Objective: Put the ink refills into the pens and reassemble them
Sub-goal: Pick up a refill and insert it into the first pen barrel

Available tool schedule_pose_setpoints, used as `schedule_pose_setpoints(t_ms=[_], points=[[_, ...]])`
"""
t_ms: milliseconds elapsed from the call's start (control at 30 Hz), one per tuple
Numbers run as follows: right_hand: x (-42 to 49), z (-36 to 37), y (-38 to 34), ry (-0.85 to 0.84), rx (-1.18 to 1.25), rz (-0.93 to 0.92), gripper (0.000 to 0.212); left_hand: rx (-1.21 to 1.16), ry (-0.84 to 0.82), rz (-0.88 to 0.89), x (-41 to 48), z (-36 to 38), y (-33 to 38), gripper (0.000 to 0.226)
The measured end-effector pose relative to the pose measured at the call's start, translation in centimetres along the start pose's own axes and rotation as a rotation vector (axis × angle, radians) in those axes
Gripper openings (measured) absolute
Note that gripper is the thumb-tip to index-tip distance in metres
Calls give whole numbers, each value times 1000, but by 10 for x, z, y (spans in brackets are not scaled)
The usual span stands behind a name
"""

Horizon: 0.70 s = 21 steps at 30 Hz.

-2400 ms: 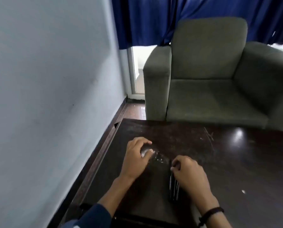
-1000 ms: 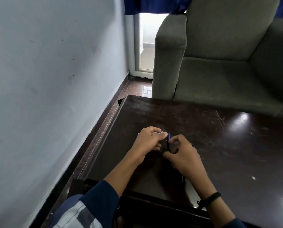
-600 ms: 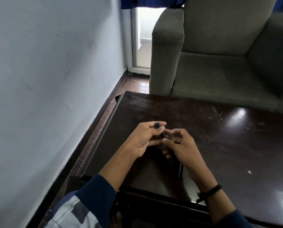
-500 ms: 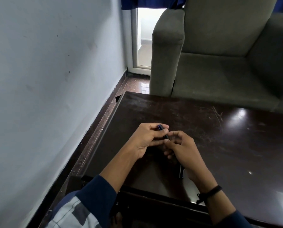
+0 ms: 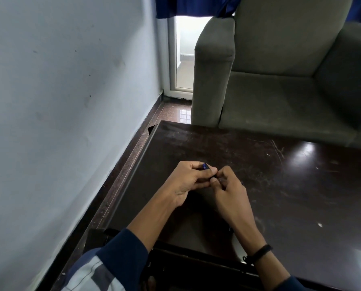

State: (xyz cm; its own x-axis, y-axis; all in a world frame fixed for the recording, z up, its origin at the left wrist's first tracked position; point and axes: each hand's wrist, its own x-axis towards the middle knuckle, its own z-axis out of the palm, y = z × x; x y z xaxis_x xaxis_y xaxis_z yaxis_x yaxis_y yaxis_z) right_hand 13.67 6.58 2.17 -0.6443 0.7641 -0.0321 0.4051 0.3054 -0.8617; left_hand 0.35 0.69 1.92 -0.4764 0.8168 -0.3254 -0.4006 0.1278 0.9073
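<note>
Both hands, lately apart, have met just above the desk [image 5: 291,185]: left hand [image 5: 187,180] grips a blue-ended pen [image 5: 205,166], right hand [image 5: 232,196] pinches its nearer end, so fitting seems underway

So a couple of seconds back the two were apart on the desk [image 5: 301,185], with the left grip [image 5: 188,181] cupped over something pale and the right grip [image 5: 230,192] lying on a few dark pens. Now they've come together mid-frame, thumbs touching, both pinching one small dark pen [image 5: 205,166] whose blue end pokes out above the left thumb. The dark pens that showed beside the right wrist half a second ago are mostly hidden under the forearm now. The view's tipped down too: the armchair [image 5: 280,91] top is cut off, and the curtain [image 5: 192,7] is just a strip along the top edge.
</note>
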Motion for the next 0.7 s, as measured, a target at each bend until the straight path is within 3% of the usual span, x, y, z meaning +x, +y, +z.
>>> schedule_pose_setpoints(t_ms=[433,700], points=[[-3,-1,-4,8,-17,97,14,-9,1,24,0,1,0,23],[5,1,4,-130,-78,141,14,2,81,-3,2,0,-1,21]])
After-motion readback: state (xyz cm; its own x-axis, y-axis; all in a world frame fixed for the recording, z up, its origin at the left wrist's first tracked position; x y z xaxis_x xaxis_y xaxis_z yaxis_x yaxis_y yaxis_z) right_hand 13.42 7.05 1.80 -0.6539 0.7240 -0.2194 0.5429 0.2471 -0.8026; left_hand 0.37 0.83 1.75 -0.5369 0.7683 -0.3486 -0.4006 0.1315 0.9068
